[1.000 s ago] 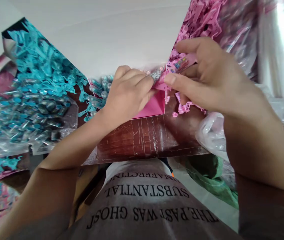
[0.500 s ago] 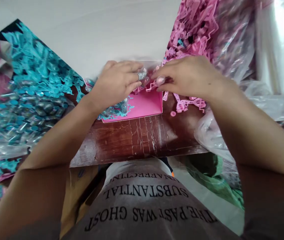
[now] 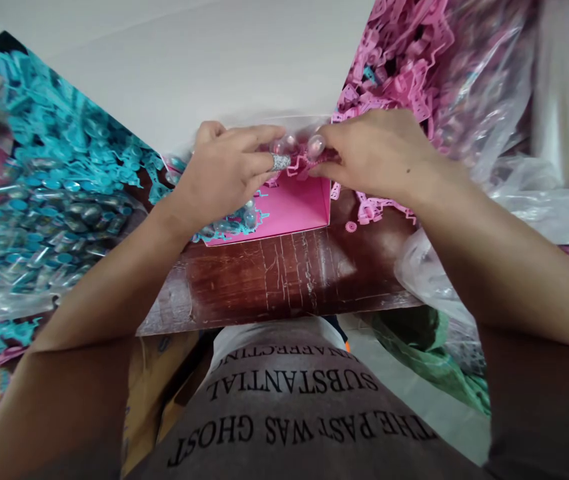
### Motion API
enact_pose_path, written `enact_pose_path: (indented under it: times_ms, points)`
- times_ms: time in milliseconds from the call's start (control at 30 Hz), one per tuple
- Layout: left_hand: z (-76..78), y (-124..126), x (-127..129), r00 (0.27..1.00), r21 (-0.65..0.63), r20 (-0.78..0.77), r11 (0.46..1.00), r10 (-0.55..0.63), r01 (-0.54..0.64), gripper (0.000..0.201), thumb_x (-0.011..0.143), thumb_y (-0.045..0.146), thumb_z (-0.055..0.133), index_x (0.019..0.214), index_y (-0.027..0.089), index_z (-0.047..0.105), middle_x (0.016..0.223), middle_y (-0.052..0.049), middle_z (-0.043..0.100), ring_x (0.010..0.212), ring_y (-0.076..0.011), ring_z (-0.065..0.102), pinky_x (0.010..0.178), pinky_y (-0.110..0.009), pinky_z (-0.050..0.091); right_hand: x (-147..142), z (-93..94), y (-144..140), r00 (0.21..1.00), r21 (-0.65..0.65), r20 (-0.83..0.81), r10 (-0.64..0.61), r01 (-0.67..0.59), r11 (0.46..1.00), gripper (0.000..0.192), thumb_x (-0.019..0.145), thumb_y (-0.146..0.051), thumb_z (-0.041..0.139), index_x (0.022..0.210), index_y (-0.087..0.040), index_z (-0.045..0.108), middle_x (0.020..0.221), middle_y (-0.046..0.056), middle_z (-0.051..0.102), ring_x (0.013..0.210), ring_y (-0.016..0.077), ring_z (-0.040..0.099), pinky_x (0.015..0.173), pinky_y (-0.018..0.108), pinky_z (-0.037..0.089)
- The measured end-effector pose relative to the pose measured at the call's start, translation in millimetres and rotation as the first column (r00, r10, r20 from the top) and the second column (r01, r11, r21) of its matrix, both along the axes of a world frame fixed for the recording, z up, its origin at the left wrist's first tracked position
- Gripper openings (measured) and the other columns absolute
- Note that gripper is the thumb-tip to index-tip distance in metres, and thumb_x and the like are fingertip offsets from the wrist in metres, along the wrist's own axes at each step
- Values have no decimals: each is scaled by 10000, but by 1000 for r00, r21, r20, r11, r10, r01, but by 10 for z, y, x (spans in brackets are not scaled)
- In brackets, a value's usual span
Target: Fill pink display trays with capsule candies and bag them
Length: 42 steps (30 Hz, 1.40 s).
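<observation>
At the back of a pink box (image 3: 297, 212), both of my hands work close together over small pink plastic pieces with clear, shiny bubbles (image 3: 289, 144). My right hand (image 3: 381, 150) pinches a pink piece with a clear bubble (image 3: 316, 147) between thumb and fingers. Fingers bent inward, my left hand (image 3: 231, 170) reaches over the pieces from the other side; what lies between its fingertips is hidden. A silvery ring is on one of its fingers. Teal pieces with clear bubbles (image 3: 234, 223) lie in the box's left end, partly under my left hand.
Teal plastic parts (image 3: 69, 120) are heaped at left, above a pile of clear teal-ended capsules (image 3: 54, 230). Pink parts (image 3: 399, 67) are heaped at right, beside clear plastic bags (image 3: 489, 87). A small pink gear (image 3: 351, 227) lies on the brown table (image 3: 234, 280).
The bubble piece at my right fingertips has shifted slightly up and left, and more bubbles show between my hands. My left fingers have moved slightly. The camera view has shifted a little.
</observation>
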<state>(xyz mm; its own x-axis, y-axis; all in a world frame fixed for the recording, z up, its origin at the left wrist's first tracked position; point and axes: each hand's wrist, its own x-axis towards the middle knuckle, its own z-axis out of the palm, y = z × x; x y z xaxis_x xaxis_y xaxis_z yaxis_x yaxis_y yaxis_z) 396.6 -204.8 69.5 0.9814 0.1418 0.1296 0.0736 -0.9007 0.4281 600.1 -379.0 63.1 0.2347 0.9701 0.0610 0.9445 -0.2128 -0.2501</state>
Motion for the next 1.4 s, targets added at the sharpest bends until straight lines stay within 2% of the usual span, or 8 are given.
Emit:
enact_pose_path:
  times_ms: [200,300,467,567,700,867,1033,1400]
  points:
    - [26,14,1,999,14,-40,1000,6,-5,171,1005,304,641,869,294,742,1482,-10,713,1371,-326,642,1217,-640,359,-100,121,137,999,-249,45,-4,15,968,399,853,-521,853,693,-265,592,733,64,697,942,330,756,864,518,570]
    - [78,1,16,999,26,-51,1000,-4,6,129,1006,373,693,926,282,737,1523,-36,691,1365,-331,644,1194,-635,384,-187,156,200,996,-340,56,-73,87,936,296,843,-449,865,810,-263,636,823,96,738,953,374,751,844,549,574]
    - [192,-183,154,998,116,-9,992,57,-55,194,949,537,763,951,344,764,1332,-61,775,1262,-375,676,1091,-617,426,-218,154,-12,994,-103,-62,-91,84,991,398,865,-428,826,1186,-290,636,1128,99,757,1024,359,729,844,492,585]
    - [212,-300,285,995,244,-57,968,78,-62,204,1017,468,681,1011,292,784,1184,-108,795,1171,-397,698,1052,-639,410,-216,140,-174,979,60,-144,-146,156,986,364,890,-353,767,1220,-311,618,1377,106,663,1158,369,692,916,513,584]
    - [190,-313,385,990,348,-46,931,132,-108,208,1030,396,639,998,244,777,1239,-126,768,1217,-414,646,1027,-633,395,-273,1,-228,958,167,-208,-197,234,958,205,951,-319,656,1154,-346,659,1335,69,684,1227,328,658,1053,514,550]
    - [225,-301,380,980,296,-88,944,177,-144,189,958,344,666,785,285,714,1194,-89,753,1270,-418,578,1054,-617,374,-327,-156,-169,957,150,-172,-235,261,954,215,1019,-389,571,1200,-379,687,1366,27,707,1281,299,596,1035,505,543]
    - [256,-313,376,983,340,-91,933,158,-118,176,951,390,674,819,280,713,1147,-111,758,1182,-386,586,1036,-605,413,-291,-17,-215,973,114,-118,-200,213,970,246,1067,-378,574,1286,-358,686,1410,23,684,1312,278,592,984,469,585]
    - [-1,-261,417,986,105,-47,982,162,-157,299,966,533,655,810,281,694,1072,-66,742,1189,-330,472,1132,-579,285,-371,-40,-266,965,96,-21,-260,261,961,347,1135,-415,399,1219,-371,733,1358,13,737,1260,286,637,870,478,590]
